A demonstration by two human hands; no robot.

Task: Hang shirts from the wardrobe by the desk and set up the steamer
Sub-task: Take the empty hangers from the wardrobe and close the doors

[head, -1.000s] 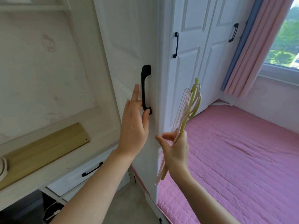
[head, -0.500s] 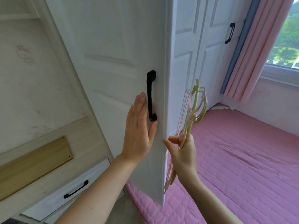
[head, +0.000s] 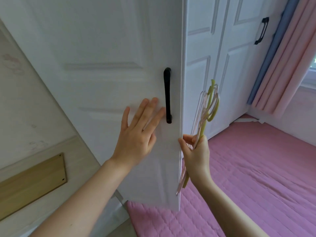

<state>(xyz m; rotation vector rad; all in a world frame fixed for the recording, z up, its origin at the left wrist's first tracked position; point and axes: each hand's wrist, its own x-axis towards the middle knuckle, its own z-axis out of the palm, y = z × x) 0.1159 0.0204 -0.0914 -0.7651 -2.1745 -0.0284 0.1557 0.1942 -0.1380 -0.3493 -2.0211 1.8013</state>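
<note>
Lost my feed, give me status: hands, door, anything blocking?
Left hand flat on wardrobe door. Right hand grips hangers. Nothing visibly blocking.

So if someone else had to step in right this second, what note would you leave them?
Left hand: open, fingers flat on the wardrobe door beside its black handle.
Right hand: grip closed around a bunch of hangers, one green, the rest pale pink, none carrying a shirt.
Done: hangers are in hand.
Left: no shirt hangs by the desk yet, and no steamer is in view.

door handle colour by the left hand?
Black handle on the white door; head view.
</note>
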